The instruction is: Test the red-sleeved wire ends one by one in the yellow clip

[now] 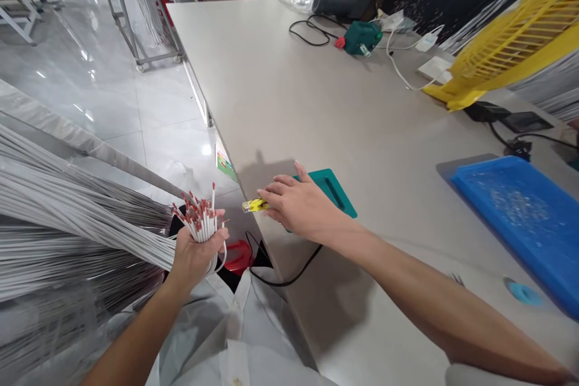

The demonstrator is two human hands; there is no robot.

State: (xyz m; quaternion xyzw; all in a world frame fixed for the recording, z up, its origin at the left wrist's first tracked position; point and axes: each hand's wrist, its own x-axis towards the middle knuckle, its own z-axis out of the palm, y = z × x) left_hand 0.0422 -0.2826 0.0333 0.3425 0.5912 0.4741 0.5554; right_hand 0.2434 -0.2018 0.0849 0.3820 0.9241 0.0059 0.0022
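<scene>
My left hand (194, 256) is closed around a thick bundle of white wires (205, 224), their reddish-brown tips pointing up beyond the fingers. The long wires trail off to the left, past the table's side. Over the table's near left edge, my right hand (298, 202) pinches a small yellow object (256, 205) with dark markings between thumb and index finger. Its little finger sticks out. Beneath that hand lies a flat teal piece with a recess (337, 193), partly hidden by the hand. What the yellow object is, I cannot make out.
A blue tray (470, 178) holding small clear bits lies at right, near a light-blue ring (525, 292). Further back are a yellow fan (511, 42), a teal device with a red knob (362, 38) and cords. A metal rack (131, 42) stands left of the table (271, 84).
</scene>
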